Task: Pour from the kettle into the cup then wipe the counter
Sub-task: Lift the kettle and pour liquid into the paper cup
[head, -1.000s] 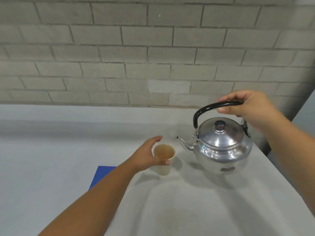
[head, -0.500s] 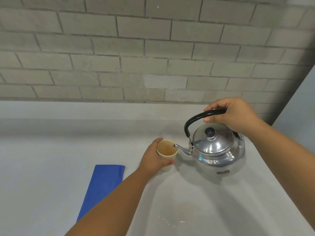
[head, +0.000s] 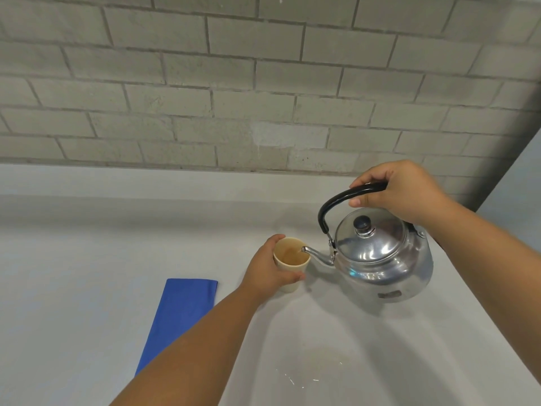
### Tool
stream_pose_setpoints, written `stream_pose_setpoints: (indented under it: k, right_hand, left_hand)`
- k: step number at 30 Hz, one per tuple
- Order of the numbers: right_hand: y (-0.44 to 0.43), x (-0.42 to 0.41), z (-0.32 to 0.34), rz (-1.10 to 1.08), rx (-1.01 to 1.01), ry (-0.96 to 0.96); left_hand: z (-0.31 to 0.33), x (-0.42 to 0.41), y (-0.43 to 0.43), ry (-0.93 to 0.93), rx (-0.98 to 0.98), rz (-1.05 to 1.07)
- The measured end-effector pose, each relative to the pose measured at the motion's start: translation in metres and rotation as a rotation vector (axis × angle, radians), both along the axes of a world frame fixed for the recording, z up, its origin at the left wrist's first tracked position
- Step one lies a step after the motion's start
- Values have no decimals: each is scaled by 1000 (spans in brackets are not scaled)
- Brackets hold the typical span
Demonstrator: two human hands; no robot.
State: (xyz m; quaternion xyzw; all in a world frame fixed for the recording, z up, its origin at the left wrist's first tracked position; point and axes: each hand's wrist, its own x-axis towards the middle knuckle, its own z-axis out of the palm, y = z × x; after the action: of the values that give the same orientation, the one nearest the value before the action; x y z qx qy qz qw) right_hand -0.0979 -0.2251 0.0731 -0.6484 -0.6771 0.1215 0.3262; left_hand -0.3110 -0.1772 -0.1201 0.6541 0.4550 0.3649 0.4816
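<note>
A shiny steel kettle with a black handle hangs tilted above the grey counter, its spout tip over the rim of a small tan paper cup. My right hand grips the kettle's handle from above. My left hand wraps around the cup's left side and holds it on the counter. A thin stream leaves the spout, and brownish liquid shows inside the cup.
A folded blue cloth lies on the counter left of my left forearm. A grey brick wall rises behind the counter. The counter's right edge runs close past the kettle. Small white specks mark the near counter.
The kettle has moved left and tipped until its spout reached over the cup. My left hand has closed around the cup. The view has shifted, showing more of the blue cloth.
</note>
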Motion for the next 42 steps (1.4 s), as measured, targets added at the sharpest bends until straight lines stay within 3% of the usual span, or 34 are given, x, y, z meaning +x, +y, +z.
stream_pose_setpoints:
  k: [21, 42]
  right_hand:
    - [-2, -10, 14, 11, -18, -131]
    - [-5, -11, 14, 4, -25, -133]
  left_hand:
    - [0, 0, 0, 11, 21, -19]
    - [-1, 0, 1, 33, 36, -25]
